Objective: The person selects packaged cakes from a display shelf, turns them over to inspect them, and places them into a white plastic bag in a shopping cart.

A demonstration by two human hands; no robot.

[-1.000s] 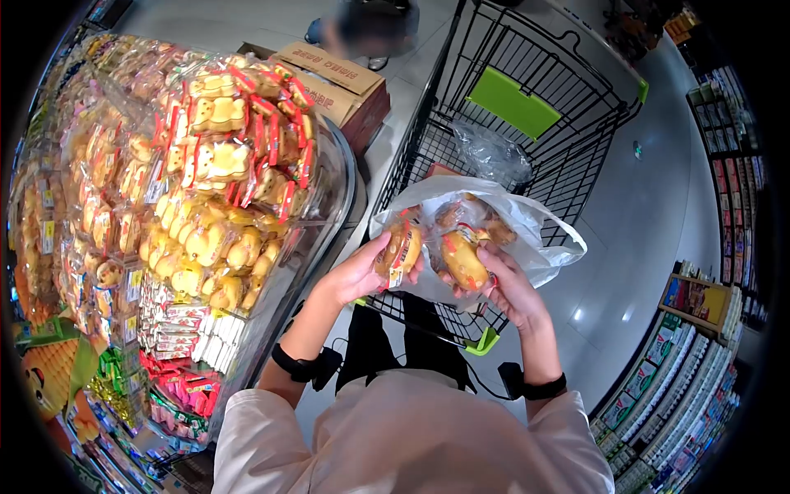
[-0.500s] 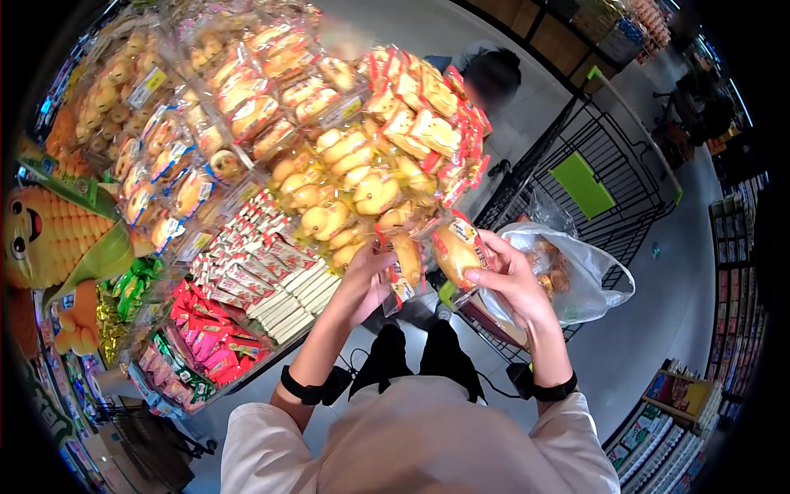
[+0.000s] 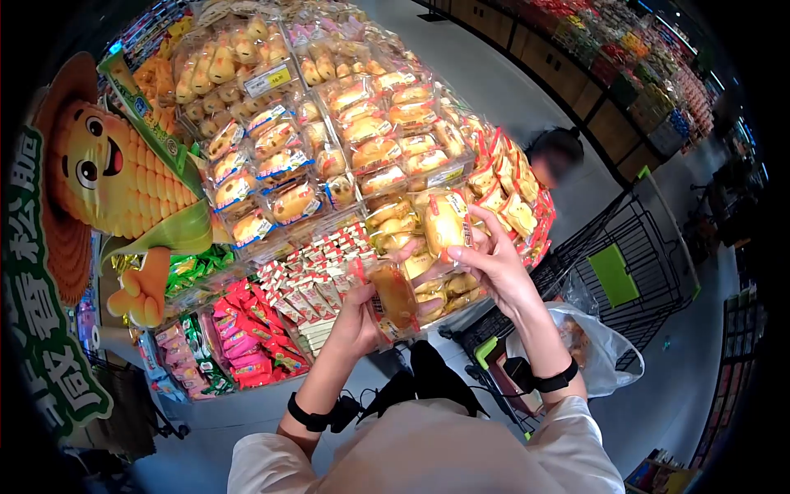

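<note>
Two wrapped breads are held up over the front of the display, one in each hand. My left hand [image 3: 358, 317] grips a clear packet with a browned bread [image 3: 393, 298]. My right hand [image 3: 496, 263], higher and to the right, has its fingers around a red-and-yellow packet with a pale bread [image 3: 447, 224]. Below and behind them lie yellow wrapped buns [image 3: 461, 284]. Red-and-white wrapped sticks [image 3: 317, 276] fill the compartment left of my left hand.
A shopping cart [image 3: 613, 276] with a white plastic bag [image 3: 617, 346] stands at the right. Packaged breads [image 3: 374, 152] cover the sloped display. A corn figure sign [image 3: 123, 173] rises at the left. Beyond the display's right edge, a person [image 3: 555, 156] is low down.
The view has turned, so the display sits further right. My right hand has raised its packet over the display, and the two packets are further apart. Both remain held.
</note>
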